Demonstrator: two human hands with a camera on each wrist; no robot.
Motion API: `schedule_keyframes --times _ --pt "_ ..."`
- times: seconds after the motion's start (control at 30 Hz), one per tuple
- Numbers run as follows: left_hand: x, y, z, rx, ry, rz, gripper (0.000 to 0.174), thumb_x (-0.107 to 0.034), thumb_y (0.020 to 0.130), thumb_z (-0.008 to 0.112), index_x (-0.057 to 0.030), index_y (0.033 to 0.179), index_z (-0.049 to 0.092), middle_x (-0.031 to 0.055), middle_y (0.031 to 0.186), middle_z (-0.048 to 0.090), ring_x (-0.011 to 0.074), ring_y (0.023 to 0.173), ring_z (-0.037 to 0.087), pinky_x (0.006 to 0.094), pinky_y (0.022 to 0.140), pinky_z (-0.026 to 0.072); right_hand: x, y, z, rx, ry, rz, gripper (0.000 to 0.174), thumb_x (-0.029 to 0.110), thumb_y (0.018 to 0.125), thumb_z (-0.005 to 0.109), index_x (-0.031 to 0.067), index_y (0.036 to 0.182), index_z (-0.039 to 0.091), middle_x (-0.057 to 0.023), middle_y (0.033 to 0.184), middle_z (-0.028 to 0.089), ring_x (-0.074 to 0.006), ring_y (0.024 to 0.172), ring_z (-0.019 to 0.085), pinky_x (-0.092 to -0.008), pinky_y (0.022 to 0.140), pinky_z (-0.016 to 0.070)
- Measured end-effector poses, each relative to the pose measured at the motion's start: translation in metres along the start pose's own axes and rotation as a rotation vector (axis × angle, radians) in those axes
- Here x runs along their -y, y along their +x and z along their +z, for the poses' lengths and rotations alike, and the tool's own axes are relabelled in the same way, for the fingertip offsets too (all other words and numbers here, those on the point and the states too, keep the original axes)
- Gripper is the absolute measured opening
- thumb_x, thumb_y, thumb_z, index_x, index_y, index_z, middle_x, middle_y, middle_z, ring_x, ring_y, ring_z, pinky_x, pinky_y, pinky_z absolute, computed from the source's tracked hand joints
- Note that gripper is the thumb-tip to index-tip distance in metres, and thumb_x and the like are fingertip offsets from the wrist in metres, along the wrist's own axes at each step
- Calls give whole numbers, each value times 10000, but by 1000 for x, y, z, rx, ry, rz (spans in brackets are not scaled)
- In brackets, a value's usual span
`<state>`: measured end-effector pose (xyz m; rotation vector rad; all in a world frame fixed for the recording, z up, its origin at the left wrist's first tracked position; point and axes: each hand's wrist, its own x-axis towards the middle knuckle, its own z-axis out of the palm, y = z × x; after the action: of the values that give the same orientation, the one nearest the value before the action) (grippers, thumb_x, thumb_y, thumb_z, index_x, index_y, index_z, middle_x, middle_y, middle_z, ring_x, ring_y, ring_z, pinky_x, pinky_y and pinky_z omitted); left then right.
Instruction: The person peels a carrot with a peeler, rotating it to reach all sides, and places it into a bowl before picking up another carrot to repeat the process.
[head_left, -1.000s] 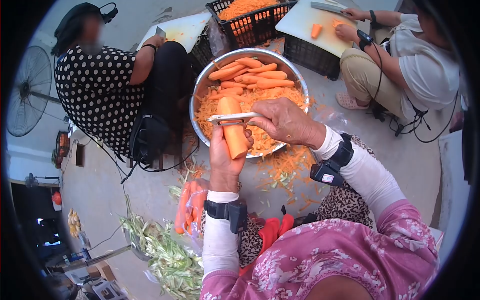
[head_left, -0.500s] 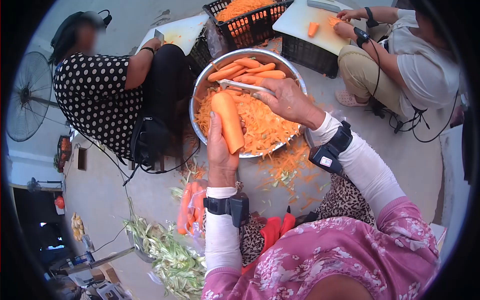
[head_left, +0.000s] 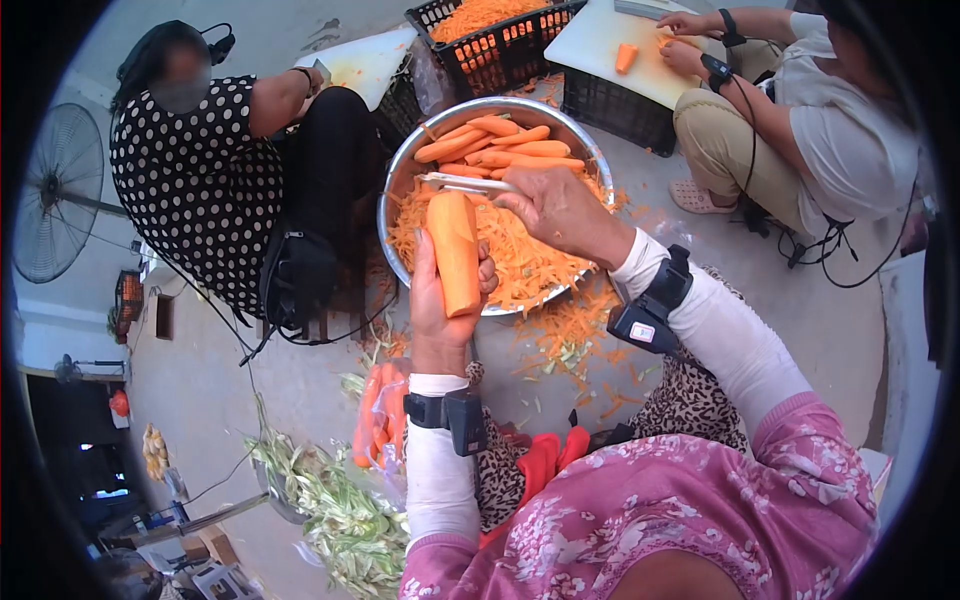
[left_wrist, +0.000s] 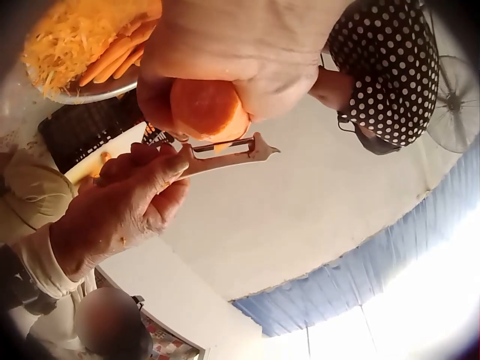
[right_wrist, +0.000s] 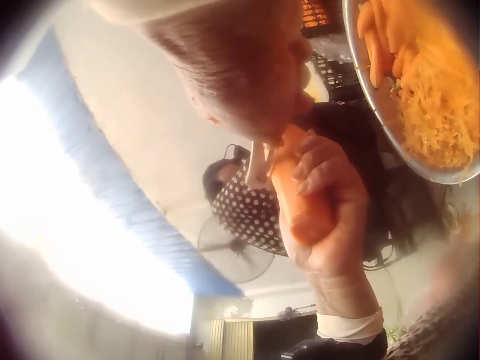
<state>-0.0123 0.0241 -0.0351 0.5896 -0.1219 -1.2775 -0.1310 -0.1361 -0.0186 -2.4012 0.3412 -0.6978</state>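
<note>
The left hand (head_left: 440, 310) grips the lower part of a thick peeled carrot (head_left: 455, 255), which stands nearly upright over the near-left part of a metal basin (head_left: 392, 250). In the right hand (head_left: 570, 210) is a pale peeler (head_left: 465, 183), pinched by its handle, its head at the carrot's top end. The left wrist view shows the carrot's blunt end (left_wrist: 206, 109) in the left hand, with the peeler (left_wrist: 229, 156) close beside it. Whole carrots (head_left: 540, 150) and orange peelings (head_left: 520, 260) fill the basin.
Two seated people, one in polka dots (head_left: 195, 190) and one in white (head_left: 850, 150), work at cutting boards (head_left: 590, 45) beyond the basin. A black crate (head_left: 500, 55) holds orange shreds. Bagged carrots (head_left: 378, 410) and husks (head_left: 340, 510) lie on the floor at the near left.
The peeler first moved up off the carrot's middle, then left toward its top end. The carrot now stands more upright. The left hand has kept its grip.
</note>
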Motion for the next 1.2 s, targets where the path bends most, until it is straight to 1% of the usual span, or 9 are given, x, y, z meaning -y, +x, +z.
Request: schedule_keyframes --times 0.13,0.27,0.43,0.53,0.63,0.8,0.87,1.07,1.2 --pt "2 -4 16 130 44 -34 569 -554 951 337 -32 1096 511 130 859 541 215 655 505 289 542 409 -27 0 2 184 -178 232 193 188 883 554 7 842 611 -231 782 606 -390 805 604 -472 681 453" --pt "0 1 14 -11 -48 23 565 -555 946 355 -40 1120 509 120 894 539 218 732 512 281 550 424 -6 5 -13 -65 9 251 188 159 875 557 -22 856 603 -211 775 613 -384 756 606 -441 647 459" --pt "-4 4 4 9 -150 51 579 -558 923 417 -26 1139 488 150 940 518 215 755 487 272 551 454 23 -6 -12 16 101 61 189 199 869 580 14 834 575 -180 707 575 -381 697 576 -423 614 455" --pt "-4 4 8 -192 -110 125 549 -539 927 429 -35 1137 491 128 918 522 203 733 478 268 547 452 31 -18 -1 84 226 -112 196 216 864 583 28 823 550 -173 709 556 -380 678 563 -433 598 441" --pt "-6 4 5 -209 -128 108 514 -509 939 423 -38 1131 495 112 908 528 191 711 471 264 540 440 25 -20 4 74 195 -79 187 213 860 580 33 821 551 -172 728 559 -380 711 566 -436 607 438" --pt "-5 -2 -1 60 39 -8 511 -490 948 417 -25 1144 495 121 925 525 199 712 475 258 526 418 1 3 -11 -4 65 30 173 201 859 580 33 815 582 -185 738 575 -376 773 581 -437 642 454" --pt "-2 -4 15 83 114 -28 514 -490 949 416 -26 1154 493 121 921 521 208 720 481 267 528 422 -28 5 -1 190 -197 231 170 197 853 591 32 819 606 -199 766 596 -380 786 592 -453 660 460" --pt "-6 3 9 -9 -17 73 527 -502 955 392 -21 1143 497 123 925 520 222 748 498 297 577 455 -15 13 -19 -73 -54 310 196 200 856 590 6 846 615 -219 788 622 -384 783 607 -450 664 474" --pt "-8 -1 7 -63 -18 93 512 -497 957 391 -33 1150 493 121 911 522 219 756 499 308 591 458 1 3 -4 -123 104 80 180 173 855 605 -4 864 573 -180 716 544 -341 655 550 -389 603 427"
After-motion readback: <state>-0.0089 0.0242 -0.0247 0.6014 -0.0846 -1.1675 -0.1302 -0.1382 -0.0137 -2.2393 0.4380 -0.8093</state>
